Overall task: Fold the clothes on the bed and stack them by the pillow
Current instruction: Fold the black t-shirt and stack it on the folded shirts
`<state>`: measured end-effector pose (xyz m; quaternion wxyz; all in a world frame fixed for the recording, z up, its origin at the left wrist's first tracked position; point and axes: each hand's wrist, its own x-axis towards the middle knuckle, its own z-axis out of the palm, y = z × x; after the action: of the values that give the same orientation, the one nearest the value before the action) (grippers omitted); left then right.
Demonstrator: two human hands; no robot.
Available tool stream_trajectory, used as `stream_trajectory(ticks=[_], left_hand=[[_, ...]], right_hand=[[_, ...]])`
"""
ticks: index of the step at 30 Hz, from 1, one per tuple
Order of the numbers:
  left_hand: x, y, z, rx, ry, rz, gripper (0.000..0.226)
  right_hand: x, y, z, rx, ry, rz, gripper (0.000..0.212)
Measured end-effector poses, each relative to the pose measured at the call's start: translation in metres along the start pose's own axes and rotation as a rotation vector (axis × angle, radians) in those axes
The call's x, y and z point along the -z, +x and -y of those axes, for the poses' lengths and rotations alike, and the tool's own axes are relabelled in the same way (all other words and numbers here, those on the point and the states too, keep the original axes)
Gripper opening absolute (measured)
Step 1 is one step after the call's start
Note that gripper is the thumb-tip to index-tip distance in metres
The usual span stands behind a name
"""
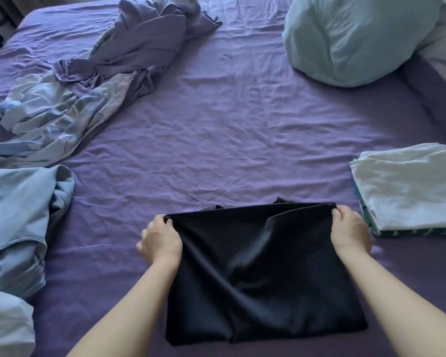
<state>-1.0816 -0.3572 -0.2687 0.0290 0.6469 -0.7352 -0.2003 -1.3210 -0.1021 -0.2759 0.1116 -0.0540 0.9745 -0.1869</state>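
the smooth black folded garment [263, 274] lies on the purple bed sheet [216, 140] close to the person. the left hand [162, 240] and the right hand [349, 231] each pinch one far corner. the white-topped stack of folded clothes [410, 186] lies just to the right, nearer the right hand; the pale blue pillow [350, 39] is far beyond it.

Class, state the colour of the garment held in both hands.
Black garment, clearest in the head view.

Plain black garment [263, 274], purple bed sheet [229, 140], pale blue pillow [350, 39], white folded cloth [407, 186] on a teal patterned one [420, 231], light blue shirt [16, 222], purple-and-blue printed duvet [88, 83]
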Motion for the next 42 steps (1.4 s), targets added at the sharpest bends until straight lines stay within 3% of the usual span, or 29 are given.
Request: stream_trajectory(ticks=[5, 7, 10, 11, 13, 15, 18, 20, 24, 30, 35, 38, 40, 42], left_hand=[[-0.004, 0.003, -0.005, 0.076, 0.013, 0.003, 0.031], [-0.006, -0.001, -0.010, 0.014, 0.007, -0.080, 0.030], [-0.021, -0.027, -0.020, -0.572, 0.054, -0.245, 0.030], [-0.027, -0.039, -0.026, -0.758, 0.084, -0.209, 0.029], [-0.036, -0.054, -0.045, -0.939, 0.143, -0.072, 0.031], [-0.042, -0.057, -0.062, -0.959, 0.235, 0.066, 0.045], [-0.047, -0.047, -0.073, -0.966, 0.396, 0.084, 0.048], [-0.045, -0.044, -0.078, -0.951, 0.453, 0.101, 0.042], [-0.039, -0.033, -0.072, -0.946, 0.553, 0.126, 0.028], [-0.034, -0.018, -0.069, -0.890, 0.559, 0.137, 0.028], [-0.027, -0.014, -0.066, -0.973, 0.587, 0.233, 0.034], [-0.023, -0.014, -0.066, -1.012, 0.529, 0.048, 0.026], [-0.021, -0.009, -0.067, -0.937, 0.443, -0.083, 0.030], [-0.023, -0.008, -0.067, -0.844, 0.411, -0.050, 0.022]], right_hand=[[-0.002, 0.002, 0.003, -0.038, -0.019, 0.030, 0.036], [-0.002, -0.001, 0.004, -0.024, -0.006, 0.019, 0.036], [-0.004, -0.016, 0.001, 0.092, -0.060, -0.015, 0.043], [-0.005, -0.021, -0.001, 0.144, -0.107, -0.017, 0.047], [-0.007, -0.027, -0.005, 0.273, -0.182, -0.035, 0.056], [-0.010, -0.023, -0.003, 0.447, -0.230, -0.099, 0.056], [-0.016, -0.013, 0.011, 0.694, -0.313, -0.114, 0.037], [-0.020, -0.010, 0.022, 0.741, -0.357, -0.049, 0.024], [-0.018, -0.006, 0.032, 0.577, -0.271, 0.113, 0.014], [-0.020, 0.004, 0.034, 0.516, -0.258, 0.072, 0.021], [-0.024, 0.003, 0.029, 0.498, -0.201, 0.064, 0.019], [-0.020, 0.004, 0.025, 0.487, -0.199, 0.084, 0.022], [-0.015, 0.006, 0.026, 0.486, -0.230, 0.078, 0.022], [-0.011, 0.007, 0.032, 0.469, -0.241, 0.046, 0.022]])
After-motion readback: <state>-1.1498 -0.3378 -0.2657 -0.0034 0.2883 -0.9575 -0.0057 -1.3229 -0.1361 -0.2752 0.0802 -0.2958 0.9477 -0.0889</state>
